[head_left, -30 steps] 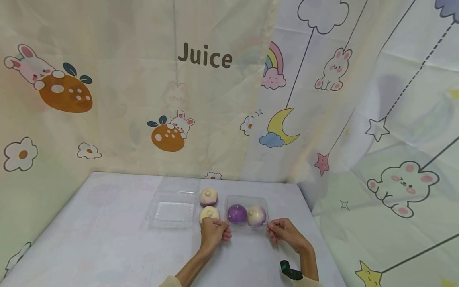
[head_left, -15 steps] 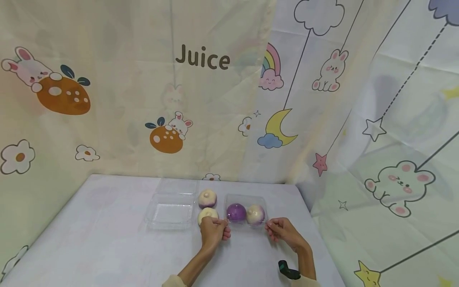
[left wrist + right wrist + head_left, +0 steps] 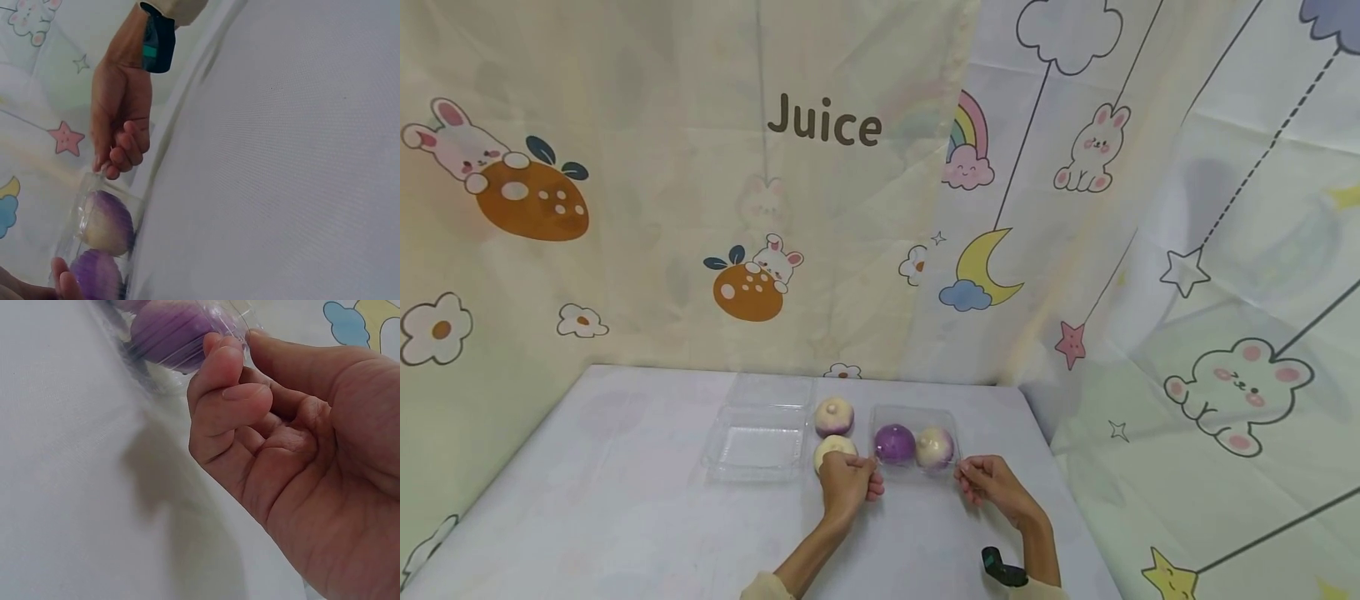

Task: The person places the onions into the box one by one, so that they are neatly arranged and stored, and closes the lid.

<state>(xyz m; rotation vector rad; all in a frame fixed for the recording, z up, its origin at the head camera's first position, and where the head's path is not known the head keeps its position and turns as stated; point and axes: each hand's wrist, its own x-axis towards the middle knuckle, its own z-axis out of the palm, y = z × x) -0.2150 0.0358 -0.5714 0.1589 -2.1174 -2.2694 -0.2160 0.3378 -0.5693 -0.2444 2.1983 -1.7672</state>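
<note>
A clear plastic clamshell box [image 3: 916, 415], its lid apparently down, stands on the table's far right part. In it lie a purple ball-shaped vegetable [image 3: 894, 445] and a cream-and-purple one [image 3: 935, 448], turnip-like. My left hand [image 3: 850, 490] pinches the box's front left corner between thumb and fingers. At the front right corner my right hand [image 3: 997, 490] does the same; the right wrist view shows its thumb [image 3: 294, 359] and index finger on the thin plastic edge. Just behind my left hand sits a loose cream vegetable [image 3: 832, 448], partly covered by it.
Another cream-and-purple vegetable [image 3: 834, 416] stands farther back, beside a second clear box [image 3: 760, 450] whose lid is folded open toward the back. The white table [image 3: 625, 500] ends at a printed cloth curtain [image 3: 662, 192]. A dark device [image 3: 1002, 568] is on my right wrist.
Both hands stay at the box's front corners with almost no movement. The whole view shifts slightly, from the head camera moving.
</note>
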